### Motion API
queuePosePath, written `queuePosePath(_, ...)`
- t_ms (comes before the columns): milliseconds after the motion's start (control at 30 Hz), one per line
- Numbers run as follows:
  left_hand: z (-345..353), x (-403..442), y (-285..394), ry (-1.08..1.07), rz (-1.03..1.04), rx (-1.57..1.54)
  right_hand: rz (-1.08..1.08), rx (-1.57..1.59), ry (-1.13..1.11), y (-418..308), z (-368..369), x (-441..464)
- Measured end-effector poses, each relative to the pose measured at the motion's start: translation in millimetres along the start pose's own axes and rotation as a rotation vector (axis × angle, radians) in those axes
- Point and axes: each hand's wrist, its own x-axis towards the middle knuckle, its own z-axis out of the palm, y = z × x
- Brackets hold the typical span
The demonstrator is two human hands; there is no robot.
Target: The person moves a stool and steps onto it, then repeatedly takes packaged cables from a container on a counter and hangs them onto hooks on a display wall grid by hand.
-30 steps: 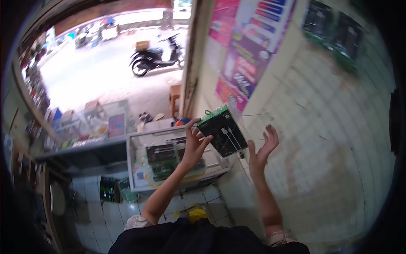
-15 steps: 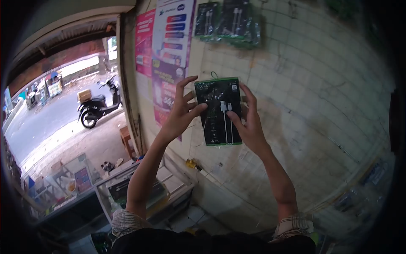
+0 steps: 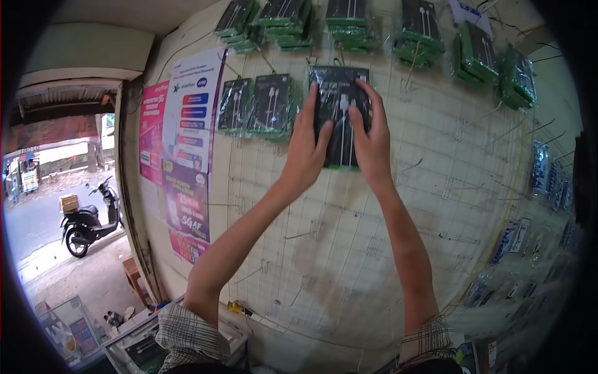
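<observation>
A black-and-green boxed charging cable [image 3: 339, 134], wrapped in clear plastic and printed with white plugs, is upright in front of the wall rack. My left hand [image 3: 306, 146] grips its left side, thumb on the front face. On the right side, my right hand [image 3: 372, 140] is closed round the edge, with its thumb also on the front. A small green loop shows at the package's top. Whether that loop is on a hook cannot be made out. Just left of the package hang similar cable packs [image 3: 271, 106].
More cable packs [image 3: 349, 22] hang in a row along the top of the wire grid. Bare hooks [image 3: 302, 235] stick out below. Posters [image 3: 187, 124] cover the wall at left, beside a doorway with a parked scooter [image 3: 93, 218]. A glass case [image 3: 124, 343] stands low at left.
Both hands have raised the boxed cable up the wall, level with the hanging packs. My view has tilted upward, bringing the top row of packs into sight.
</observation>
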Motion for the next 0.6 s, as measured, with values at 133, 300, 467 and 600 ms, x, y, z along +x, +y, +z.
queuePosePath(133, 16.2, 46.1, -32.7, -0.07, -0.132, 0.038, 0.04, -0.129, 0.035, 32.5, 6.3, 43.6)
queuePosePath(300, 27.6, 65.5, -59.3, -0.089, -0.209, 0.057, -0.006, -0.203, 0.046, 63.0, 13.0, 64.9)
queuePosePath(467, 34.4, 74.1, -87.8, -0.113, -0.194, 0.068, 0.038, -0.236, 0.046, 85.9, 19.9, 73.2)
queuePosePath(600, 39.8, 72.4, -111.5, -0.204, -0.258, 0.104, 0.151, -0.342, 0.003, 104.9, 25.2, 68.9)
